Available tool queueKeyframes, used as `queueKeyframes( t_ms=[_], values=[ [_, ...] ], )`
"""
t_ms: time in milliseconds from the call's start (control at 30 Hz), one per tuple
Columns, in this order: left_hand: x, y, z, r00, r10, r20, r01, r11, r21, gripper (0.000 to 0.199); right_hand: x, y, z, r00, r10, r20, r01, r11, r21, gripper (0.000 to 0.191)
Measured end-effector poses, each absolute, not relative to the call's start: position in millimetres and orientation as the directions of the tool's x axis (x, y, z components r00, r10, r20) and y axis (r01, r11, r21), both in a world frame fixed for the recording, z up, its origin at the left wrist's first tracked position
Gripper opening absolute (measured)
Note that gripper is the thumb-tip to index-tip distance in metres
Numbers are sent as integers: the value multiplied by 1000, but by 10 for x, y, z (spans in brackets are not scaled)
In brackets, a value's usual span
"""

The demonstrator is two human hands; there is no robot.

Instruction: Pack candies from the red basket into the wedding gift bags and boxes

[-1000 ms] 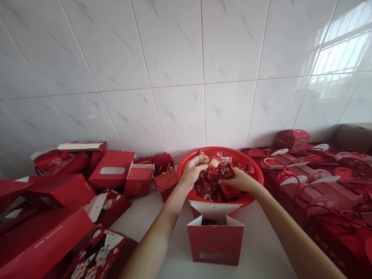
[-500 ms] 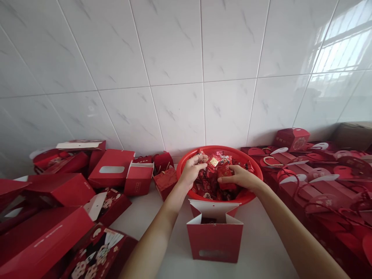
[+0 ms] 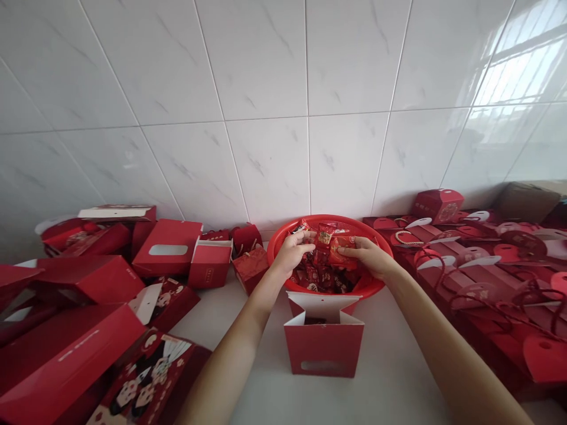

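A round red plastic basket (image 3: 381,287) holds many small wrapped sweets (image 3: 325,277). Over its left side is my left hand (image 3: 293,251), fingers curled round small wrapped pieces that I cannot make out singly. Above the right half, my right hand (image 3: 365,256) grips a flat orange-red packet (image 3: 340,249) between thumb and fingers. Directly in front of the basket stands a red box (image 3: 325,349) with its top open and white inner flaps showing; something dark lies inside it.
Red boxes (image 3: 167,248) lie piled on the left of the white table (image 3: 266,392). Rows of red handled boxes (image 3: 478,301) fill the right side. A brown cardboard box (image 3: 525,202) is at the back right, and a tiled wall (image 3: 266,171) rises behind.
My right hand has lifted slightly, and the packet in it now lies flatter and closer to my left hand. The whole view has shifted a little.
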State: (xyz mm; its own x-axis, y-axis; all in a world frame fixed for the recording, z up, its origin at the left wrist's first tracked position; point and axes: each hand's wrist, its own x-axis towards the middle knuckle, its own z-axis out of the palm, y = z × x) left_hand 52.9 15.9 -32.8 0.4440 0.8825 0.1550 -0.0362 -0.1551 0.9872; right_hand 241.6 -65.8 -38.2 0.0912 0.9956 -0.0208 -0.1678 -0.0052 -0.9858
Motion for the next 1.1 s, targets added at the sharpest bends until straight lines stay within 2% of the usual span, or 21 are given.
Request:
queueKeyframes(
  t_ms=[233, 333, 433, 600, 700, 833, 1000, 1100],
  values=[
    [547, 173, -358, 445, 888, 117, 58, -159, 985, 27, 2427, -668, -386, 65, 998, -13, -168, -2, -986, 18],
    [547, 124, -319, 482, 869, 115, 113, -192, 975, 21, 2424, -675, -387, 58, 998, -7, -151, 2, -989, 23],
    [547, 92, -294, 506, 857, 99, 155, -203, 967, 25, 2419, -686, -378, 66, 998, -6, -144, 4, -990, 27],
    [550, 112, -333, 624, 775, 95, 35, -149, 988, 30, 2408, -696, -353, 56, 998, 20, -102, 26, -994, 31],
    [552, 122, -352, 603, 784, 147, 4, -187, 982, 33, 2405, -703, -343, -46, 998, 34, -40, 32, -999, 32],
    [550, 111, -332, 609, 771, 184, 6, -237, 972, 26, 2406, -715, -329, -125, 992, 32, -13, 31, -999, 35],
    [537, 101, -305, 556, 804, 212, -22, -241, 970, 22, 2402, -707, -335, -68, 998, -5, 33, -3, -999, 45],
    [528, 123, -321, 534, 816, 221, -52, -229, 972, 26, 2389, -690, -353, -43, 999, 29, 44, 31, -999, 45]
  ],
)
